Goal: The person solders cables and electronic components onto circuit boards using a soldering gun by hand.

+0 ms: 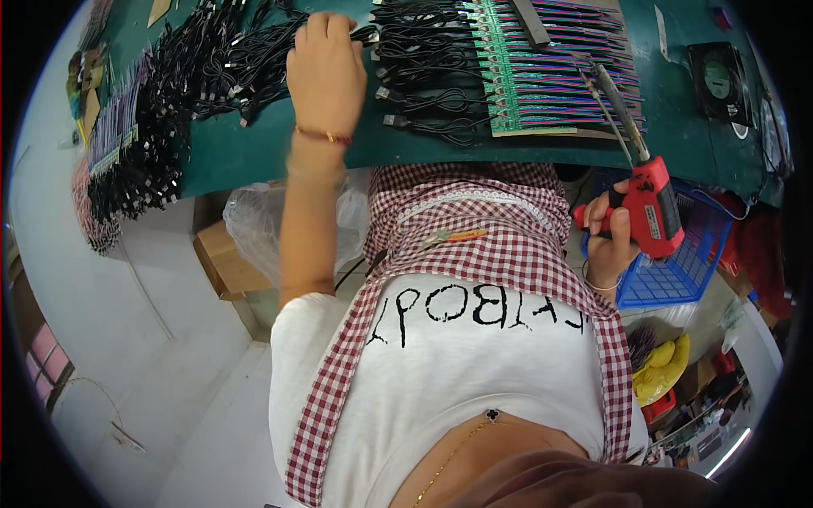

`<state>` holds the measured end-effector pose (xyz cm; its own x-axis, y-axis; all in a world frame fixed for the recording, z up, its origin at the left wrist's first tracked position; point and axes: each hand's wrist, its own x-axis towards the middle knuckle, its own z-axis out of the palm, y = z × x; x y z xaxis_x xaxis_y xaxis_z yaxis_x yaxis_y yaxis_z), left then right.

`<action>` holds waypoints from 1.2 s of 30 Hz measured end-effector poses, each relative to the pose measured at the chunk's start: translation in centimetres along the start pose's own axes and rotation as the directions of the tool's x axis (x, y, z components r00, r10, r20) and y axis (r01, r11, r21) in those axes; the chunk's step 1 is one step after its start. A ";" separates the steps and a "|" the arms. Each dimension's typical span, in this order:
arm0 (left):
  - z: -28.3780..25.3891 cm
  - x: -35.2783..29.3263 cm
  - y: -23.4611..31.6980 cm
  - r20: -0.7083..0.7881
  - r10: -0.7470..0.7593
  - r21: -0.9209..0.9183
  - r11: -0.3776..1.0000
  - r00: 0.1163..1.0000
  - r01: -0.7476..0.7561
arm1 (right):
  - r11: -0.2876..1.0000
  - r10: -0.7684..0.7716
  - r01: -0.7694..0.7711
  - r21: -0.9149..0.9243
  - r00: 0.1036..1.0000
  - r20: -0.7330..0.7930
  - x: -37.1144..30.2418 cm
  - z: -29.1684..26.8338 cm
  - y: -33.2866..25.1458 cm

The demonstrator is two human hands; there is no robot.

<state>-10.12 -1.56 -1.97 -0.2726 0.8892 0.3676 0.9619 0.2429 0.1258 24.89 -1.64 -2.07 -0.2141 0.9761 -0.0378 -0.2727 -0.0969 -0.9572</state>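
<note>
My right hand (611, 237) grips a red and black soldering gun (654, 207) by its handle. Its long barrel and thin side tube point up and left, over striped wires (563, 110). Those wires fan out from a column of small green circuit boards (500, 76) on a flat board. To the left, my left hand (329, 72) is closed, back upward, among black USB cables (436, 89). A black cable shows beside its fingers, which seem wrapped round it; the fingertips are partly hidden. Several looped cables lie in rows with their plugs toward the left hand.
A grey bar (530, 21) rests across the wires. Piled cables (161, 127) hang over the left edge of the green table (246, 152). At the right are a black reel-like item (720, 80) and, below the table, a blue crate (669, 284). A plastic bag (254, 224) hangs lower left.
</note>
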 end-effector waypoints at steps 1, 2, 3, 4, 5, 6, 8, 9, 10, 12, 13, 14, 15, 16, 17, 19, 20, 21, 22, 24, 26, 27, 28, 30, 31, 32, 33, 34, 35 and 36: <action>1.0 0.1 -1.8 0.023 0.064 -0.036 0.997 0.998 -0.063 | 1.000 -0.011 0.011 0.009 1.000 0.019 0.5 0.4 -0.3; 1.8 0.2 -3.0 0.039 0.137 -0.079 0.988 0.990 -0.134 | 1.000 -0.013 0.013 0.011 1.000 0.027 0.7 0.5 -0.3; 1.6 0.3 -3.2 0.037 0.141 -0.079 0.987 0.989 -0.137 | 1.000 -0.017 0.017 0.009 0.999 0.033 0.8 0.6 -0.3; 1.4 0.4 -3.3 0.086 0.136 -0.071 0.989 0.987 -0.130 | 1.000 -0.021 0.020 0.007 0.999 0.040 0.9 0.6 -0.3; 1.1 0.4 -3.4 0.134 0.130 -0.062 0.991 0.982 -0.122 | 1.000 -0.022 0.022 0.006 0.999 0.040 1.0 0.7 -0.4; 1.0 0.6 -3.6 0.132 0.136 -0.065 0.990 0.982 -0.129 | 0.999 -0.031 0.032 -0.022 0.998 0.053 1.0 0.8 -0.4; 0.8 0.9 -4.0 -0.138 0.004 -0.190 0.981 0.990 -0.030 | 0.998 -0.042 0.045 -0.052 0.997 0.065 1.0 0.9 -0.3; 0.1 1.1 -3.6 -0.194 -0.086 -0.335 0.942 0.977 0.016 | 0.999 -0.038 0.040 -0.035 0.998 0.058 1.0 0.9 -0.1; -1.8 1.3 -1.7 -0.123 -0.270 -0.475 0.861 0.955 0.182 | 0.999 -0.034 0.035 -0.019 0.998 0.053 1.0 0.9 -0.1; -3.2 0.8 -0.2 0.052 -0.426 -0.890 0.390 0.903 0.235 | 0.995 -0.020 0.015 0.097 0.998 0.052 1.1 1.8 -0.3; -3.7 0.7 0.8 0.056 -0.412 -0.895 0.383 0.909 0.229 | 0.978 -0.008 -0.003 0.210 0.999 0.050 1.3 2.5 -0.6; -4.1 0.5 1.9 0.149 -0.387 -0.970 0.124 0.910 0.212 | 0.979 -0.016 0.009 0.205 0.999 0.032 1.5 3.4 -0.8; -4.4 0.2 3.0 0.233 -0.344 -0.970 -0.146 0.909 0.194 | 0.982 0.052 -0.052 0.180 0.999 0.008 1.8 4.5 -1.0; -4.4 -0.5 4.0 0.319 -0.274 -0.931 -0.271 0.907 0.245 | 0.981 0.118 -0.113 0.158 0.993 -0.025 2.2 5.6 -1.2; -4.4 -1.2 5.1 0.368 -0.243 -0.907 -0.307 0.897 0.289 | 0.988 0.121 -0.119 0.096 0.993 -0.011 2.9 7.1 -1.8; -4.6 -2.5 6.6 0.423 -0.198 -0.872 -0.354 0.884 0.337 | 0.992 0.123 -0.123 0.022 0.992 -0.011 4.2 9.1 -1.9; -4.8 -3.1 7.1 0.457 -0.164 -0.851 -0.367 0.874 0.376 | 0.993 0.103 -0.104 0.048 0.994 0.037 4.6 9.5 -1.7; -4.7 -3.6 7.4 0.491 -0.138 -0.830 -0.373 0.860 0.414 | 0.993 0.085 -0.093 0.080 0.992 0.093 5.0 9.7 -1.4; -4.5 -3.9 7.8 0.493 -0.130 -0.828 -0.372 0.860 0.418 | 0.993 0.084 -0.091 0.081 0.993 0.084 5.1 9.6 -1.3; -4.4 -4.4 8.3 0.508 -0.160 -0.828 -0.359 0.846 0.430 | 0.992 0.084 -0.087 0.095 0.996 0.035 5.0 9.5 -1.0; -4.2 -5.0 8.2 0.562 -0.142 -0.791 -0.379 0.815 0.479 | 0.996 0.080 -0.081 0.021 0.996 0.037 5.1 9.1 -0.7; -3.6 -5.2 8.3 0.342 -0.201 -0.939 -0.059 0.918 0.338 | 0.995 0.080 -0.077 -0.055 0.996 0.040 5.1 8.8 -0.6; -3.4 -5.1 8.4 0.101 -0.177 -0.952 0.270 0.979 0.147 | 0.995 0.080 -0.077 -0.056 0.996 0.037 4.9 8.6 -0.6; -4.5 -4.8 8.8 -0.105 -0.173 -0.778 0.628 0.979 0.027 | 0.986 0.105 -0.096 -0.136 0.993 0.060 4.5 8.3 -0.7; -5.0 -4.4 9.1 -0.057 -0.015 -0.748 0.662 0.998 -0.033 | 0.986 0.107 -0.098 -0.137 0.992 0.061 4.3 8.3 -0.9; -5.3 -4.2 9.3 -0.002 0.142 -0.721 0.686 0.990 -0.100 | 0.979 0.154 -0.142 -0.145 0.985 0.076 4.1 8.4 -1.4; -5.3 -3.9 9.9 0.094 0.234 -0.750 0.656 0.968 -0.086 | 0.971 0.201 -0.186 -0.153 0.975 0.095 4.0 8.5 -1.7; -4.2 -4.1 10.4 0.048 0.307 -0.731 0.659 0.951 -0.176 | 0.971 0.202 -0.186 -0.153 0.974 0.100 4.0 8.6 -1.8; -4.4 -4.4 10.6 0.157 0.299 -0.763 0.642 0.941 -0.077 | 0.976 0.194 -0.182 -0.120 0.976 0.096 4.0 8.7 -1.9; -4.5 -4.6 10.9 0.263 0.300 -0.784 0.620 0.917 0.022 | 0.981 0.182 -0.175 -0.088 0.979 0.087 4.0 8.6 -1.9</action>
<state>1.46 -4.74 1.84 0.0449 0.9901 0.1327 0.5727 -0.1343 0.8087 16.44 0.77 2.04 -0.3405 0.9215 -0.1867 -0.1472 -0.2484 -0.9574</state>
